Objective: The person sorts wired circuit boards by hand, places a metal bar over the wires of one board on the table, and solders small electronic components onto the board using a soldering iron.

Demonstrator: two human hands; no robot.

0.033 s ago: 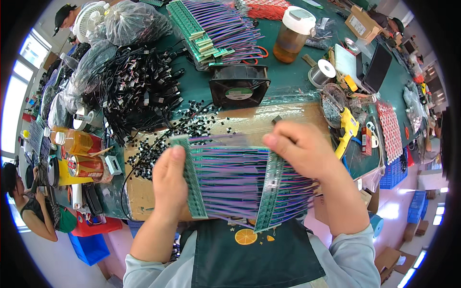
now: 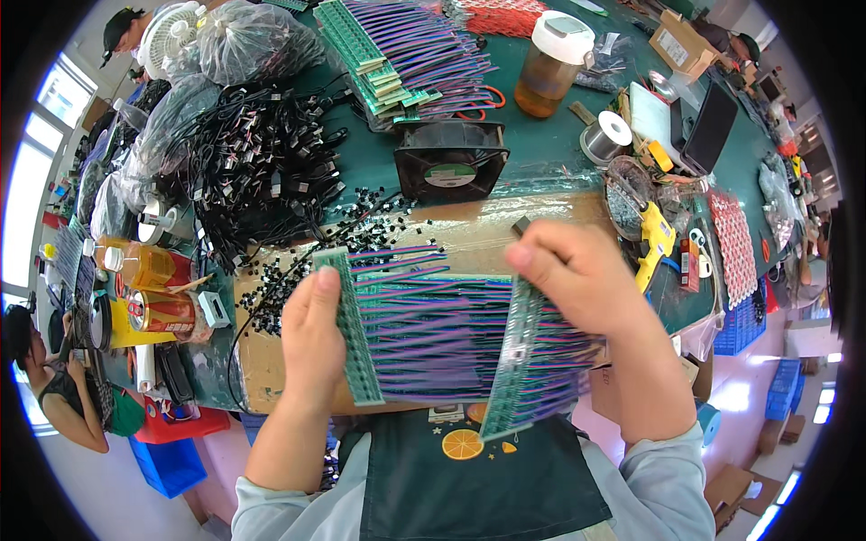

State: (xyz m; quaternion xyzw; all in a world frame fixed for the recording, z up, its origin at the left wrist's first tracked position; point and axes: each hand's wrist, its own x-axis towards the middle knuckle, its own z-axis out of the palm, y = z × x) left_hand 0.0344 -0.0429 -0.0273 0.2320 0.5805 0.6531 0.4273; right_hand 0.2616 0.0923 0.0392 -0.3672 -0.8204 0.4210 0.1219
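My left hand (image 2: 312,335) is closed on the upper part of a green circuit-board strip (image 2: 361,347), thumb on its face. Purple, green and dark wires (image 2: 424,347) run rightward from it; the top few show loose ends. Nearer my right side, my right hand (image 2: 573,275) pinches the top of a second green circuit-board strip (image 2: 514,356), which leans with its lower end toward me. More wires (image 2: 564,370) spread out right of this strip. A small dark end of something (image 2: 520,225) sticks out beyond my right fingers; its kind is hidden.
Small black parts (image 2: 280,284) lie scattered on the cardboard, below a heap of black cables (image 2: 266,171). Beyond the work area stand a black fan (image 2: 450,162), a stack of wired boards (image 2: 361,63) and a jug of brown liquid (image 2: 548,77). Right lies a yellow glue gun (image 2: 656,239).
My right hand and its strip have shifted slightly right, and my left hand slightly left, so the strips are farther apart. The top wires, blurred before, now show clearly.
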